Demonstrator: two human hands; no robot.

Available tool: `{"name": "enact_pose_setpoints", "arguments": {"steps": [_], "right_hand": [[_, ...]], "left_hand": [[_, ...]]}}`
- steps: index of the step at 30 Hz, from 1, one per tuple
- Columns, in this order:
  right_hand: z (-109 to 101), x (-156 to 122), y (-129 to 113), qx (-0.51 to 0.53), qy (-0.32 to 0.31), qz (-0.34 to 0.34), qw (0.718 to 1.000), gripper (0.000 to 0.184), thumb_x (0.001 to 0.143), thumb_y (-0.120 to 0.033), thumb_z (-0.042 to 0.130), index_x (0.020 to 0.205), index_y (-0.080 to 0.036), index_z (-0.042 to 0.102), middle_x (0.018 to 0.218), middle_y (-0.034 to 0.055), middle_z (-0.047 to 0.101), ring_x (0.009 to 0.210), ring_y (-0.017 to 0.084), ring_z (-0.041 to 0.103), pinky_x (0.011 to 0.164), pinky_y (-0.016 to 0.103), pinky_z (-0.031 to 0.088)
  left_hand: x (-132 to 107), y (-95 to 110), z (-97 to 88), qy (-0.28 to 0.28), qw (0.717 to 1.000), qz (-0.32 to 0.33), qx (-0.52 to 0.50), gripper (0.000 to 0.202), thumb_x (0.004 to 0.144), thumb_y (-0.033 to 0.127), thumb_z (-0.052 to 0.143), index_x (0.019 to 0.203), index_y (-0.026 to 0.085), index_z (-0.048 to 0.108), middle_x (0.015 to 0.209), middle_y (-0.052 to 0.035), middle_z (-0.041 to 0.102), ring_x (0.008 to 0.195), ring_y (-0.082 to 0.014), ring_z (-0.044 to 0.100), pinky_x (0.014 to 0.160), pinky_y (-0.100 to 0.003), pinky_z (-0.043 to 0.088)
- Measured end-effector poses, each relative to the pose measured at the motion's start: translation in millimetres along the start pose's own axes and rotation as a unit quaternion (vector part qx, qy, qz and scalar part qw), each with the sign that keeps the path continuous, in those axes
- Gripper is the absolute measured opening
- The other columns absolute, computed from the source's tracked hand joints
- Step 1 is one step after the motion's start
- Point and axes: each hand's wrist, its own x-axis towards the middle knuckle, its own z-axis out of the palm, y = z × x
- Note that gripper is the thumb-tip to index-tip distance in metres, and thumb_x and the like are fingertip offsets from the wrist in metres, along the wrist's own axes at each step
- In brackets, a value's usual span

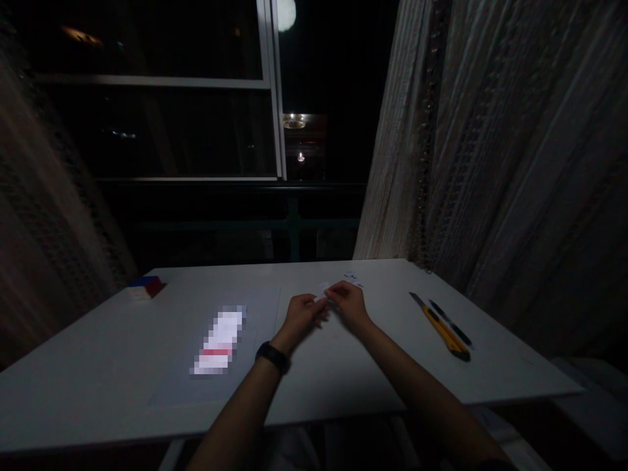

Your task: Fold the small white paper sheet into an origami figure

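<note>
Both hands meet over the middle of the white table [98, 366]. My left hand [300, 316], with a dark watch on its wrist, and my right hand [349, 302] pinch a small white piece of paper [322, 290] between their fingertips, just above the tabletop. More small white scraps [354, 279] lie on the table right behind my right hand.
A yellow utility knife [440, 327] and a dark pen [450, 323] lie to the right. A blurred white-and-red slip [219, 340] rests on a grey mat [171, 373] at left. A coloured cube [147, 286] sits at the far left corner. Curtains [515, 163] flank a dark window [196, 131].
</note>
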Motion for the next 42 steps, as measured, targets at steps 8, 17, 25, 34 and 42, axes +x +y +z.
{"name": "enact_pose_setpoints", "arguments": {"steps": [8,17,25,34,42], "right_hand": [[2,-6,-8,0.006,-0.024,-0.013,1.0,0.014,0.063,-0.027,0.066,0.071,-0.018,0.061,0.066,0.0017,0.063,0.062,0.015,0.059,0.058,0.026,0.046],[2,-8,-11,0.035,-0.031,-0.003,0.999,0.016,0.06,-0.024,0.066,0.072,-0.018,0.058,0.063,0.0002,0.061,0.059,0.015,0.058,0.055,0.025,0.046],[1,-3,-9,0.049,-0.026,0.011,0.998,0.022,0.055,-0.025,0.07,0.07,-0.019,0.056,0.052,-0.0038,0.058,0.049,0.013,0.055,0.05,0.024,0.043],[3,1,-1,0.105,-0.038,0.069,0.991,0.034,0.05,-0.032,0.075,0.074,-0.018,0.056,0.05,-0.0039,0.06,0.047,0.013,0.055,0.05,0.026,0.044],[-1,2,-4,0.086,-0.045,0.065,0.993,0.035,0.049,-0.033,0.075,0.072,-0.019,0.052,0.049,-0.0045,0.06,0.045,0.014,0.055,0.048,0.026,0.043]], "left_hand": [[1,-2,-4.0,0.002,0.998,-0.009,-0.055,0.04,0.058,0.041,0.074,0.077,0.008,0.06,0.07,-0.0115,0.068,0.057,-0.0175,0.064,0.042,-0.02,0.043],[-3,4,-4.0,-0.001,0.996,-0.053,-0.067,0.036,0.058,0.037,0.075,0.076,0.007,0.064,0.075,-0.0152,0.069,0.058,-0.0173,0.064,0.043,-0.02,0.042],[-3,5,-3.8,0.022,0.997,-0.039,-0.059,0.035,0.056,0.036,0.076,0.072,0.006,0.067,0.069,-0.0135,0.068,0.054,-0.0158,0.062,0.044,-0.02,0.04],[-3,3,-4.8,0.021,0.997,-0.042,-0.06,0.033,0.056,0.035,0.075,0.07,0.006,0.067,0.069,-0.0135,0.067,0.056,-0.0178,0.063,0.044,-0.021,0.042],[-2,2,-3.4,0.004,0.996,-0.053,-0.067,0.034,0.058,0.036,0.075,0.072,0.006,0.065,0.07,-0.0139,0.067,0.058,-0.0186,0.064,0.045,-0.022,0.043]]}}
